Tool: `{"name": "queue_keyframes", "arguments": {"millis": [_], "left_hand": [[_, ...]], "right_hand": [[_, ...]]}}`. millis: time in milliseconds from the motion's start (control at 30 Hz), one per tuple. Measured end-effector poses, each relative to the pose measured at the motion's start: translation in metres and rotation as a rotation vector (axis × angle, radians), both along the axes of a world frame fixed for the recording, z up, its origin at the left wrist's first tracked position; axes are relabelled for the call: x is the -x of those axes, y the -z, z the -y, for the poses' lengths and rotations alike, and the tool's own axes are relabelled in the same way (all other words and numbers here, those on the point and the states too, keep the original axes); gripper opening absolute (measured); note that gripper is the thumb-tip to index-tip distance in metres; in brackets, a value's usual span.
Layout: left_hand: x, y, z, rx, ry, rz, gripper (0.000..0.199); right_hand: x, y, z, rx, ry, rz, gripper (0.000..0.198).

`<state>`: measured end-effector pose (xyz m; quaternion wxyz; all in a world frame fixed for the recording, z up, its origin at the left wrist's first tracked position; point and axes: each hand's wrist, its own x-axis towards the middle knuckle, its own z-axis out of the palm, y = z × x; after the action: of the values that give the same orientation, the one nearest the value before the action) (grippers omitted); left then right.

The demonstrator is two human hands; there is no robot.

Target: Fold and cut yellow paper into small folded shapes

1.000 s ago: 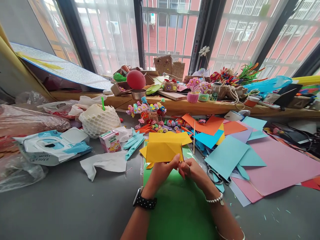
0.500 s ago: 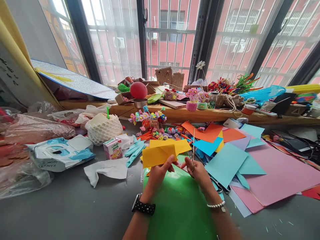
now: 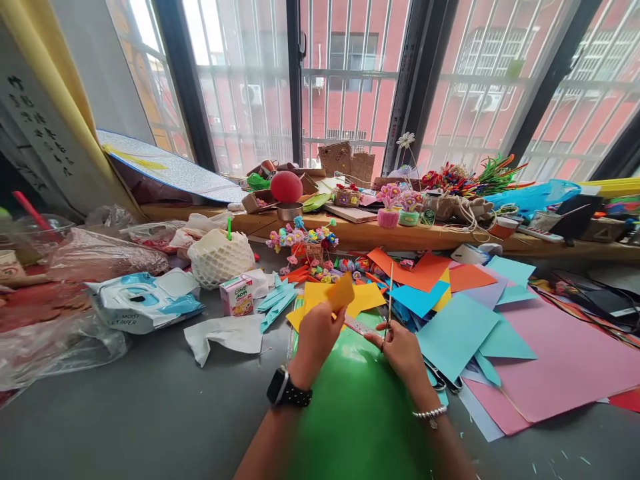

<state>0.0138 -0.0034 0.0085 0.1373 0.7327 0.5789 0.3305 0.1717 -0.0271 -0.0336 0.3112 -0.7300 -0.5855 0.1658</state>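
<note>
My left hand [image 3: 319,335] pinches a yellow paper piece [image 3: 341,292], which now stands at a slant above the fingers. Just behind it lie more yellow sheets [image 3: 369,299]. Upright in my right hand [image 3: 403,350] is a pair of scissors [image 3: 391,293], blades pointing away from me, fingers at the handles. Between the two hands a pale pink strip like a ruler [image 3: 359,326] lies on the glossy green sheet [image 3: 350,420]. The lower part of the yellow piece is hidden by my left fingers.
To the right, turquoise paper [image 3: 457,333] overlaps a large pink sheet [image 3: 565,353]. Leftward are a wet-wipe pack [image 3: 143,303], a small box [image 3: 237,297] and a crumpled tissue [image 3: 225,337]. Pipe-cleaner flowers [image 3: 305,243] stand before the wooden ledge [image 3: 340,229].
My left hand has turned the yellow paper from broad side on to a narrow slant. My right hand, still with the scissors, has dropped slightly. The view has shifted a little left.
</note>
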Motion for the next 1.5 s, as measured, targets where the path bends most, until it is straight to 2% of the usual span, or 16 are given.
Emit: {"name": "queue_keyframes", "arguments": {"millis": [33, 100, 200, 333, 500, 767, 933, 1000, 1100, 1200, 1333, 1500], "left_hand": [[-0.001, -0.006, -0.002, -0.113, 0.01, -0.188, 0.026], [-0.004, -0.018, -0.006, -0.242, 0.124, -0.521, 0.021], [-0.007, -0.027, -0.013, -0.321, 0.231, -0.77, 0.021], [-0.006, -0.023, -0.019, -0.363, 0.292, -0.85, 0.019], [-0.005, -0.013, -0.021, -0.349, 0.289, -0.858, 0.021], [-0.004, -0.012, -0.024, -0.323, 0.259, -0.85, 0.02], [0.001, -0.005, -0.022, -0.228, 0.182, -0.758, 0.02], [0.002, -0.001, -0.02, -0.177, 0.155, -0.679, 0.019], [0.004, 0.004, -0.015, -0.077, 0.092, -0.474, 0.022], [0.005, 0.008, -0.012, 0.011, 0.076, -0.221, 0.027], [0.007, 0.016, -0.012, 0.106, 0.172, 0.155, 0.036], [0.01, 0.02, -0.014, 0.163, 0.141, 0.39, 0.038]], "right_hand": [[0.0, 0.0, 0.001, 0.008, 0.015, 0.044, 0.029], [-0.001, 0.0, 0.002, 0.025, 0.049, 0.124, 0.03], [-0.002, 0.001, 0.003, 0.041, 0.084, 0.198, 0.031], [-0.002, 0.002, 0.003, 0.072, 0.104, 0.244, 0.034], [-0.001, -0.003, 0.005, 0.166, 0.144, 0.247, 0.033], [-0.002, -0.003, 0.002, 0.204, 0.139, 0.179, 0.047], [-0.002, 0.001, 0.0, 0.191, 0.108, 0.147, 0.057], [-0.003, 0.002, 0.001, 0.178, 0.095, 0.136, 0.053], [-0.003, 0.001, 0.004, 0.143, 0.104, 0.179, 0.037], [-0.004, -0.003, 0.007, 0.102, 0.133, 0.221, 0.037], [-0.003, -0.007, 0.006, 0.08, 0.128, 0.232, 0.039], [-0.006, -0.007, 0.003, 0.051, 0.104, 0.199, 0.04]]}}
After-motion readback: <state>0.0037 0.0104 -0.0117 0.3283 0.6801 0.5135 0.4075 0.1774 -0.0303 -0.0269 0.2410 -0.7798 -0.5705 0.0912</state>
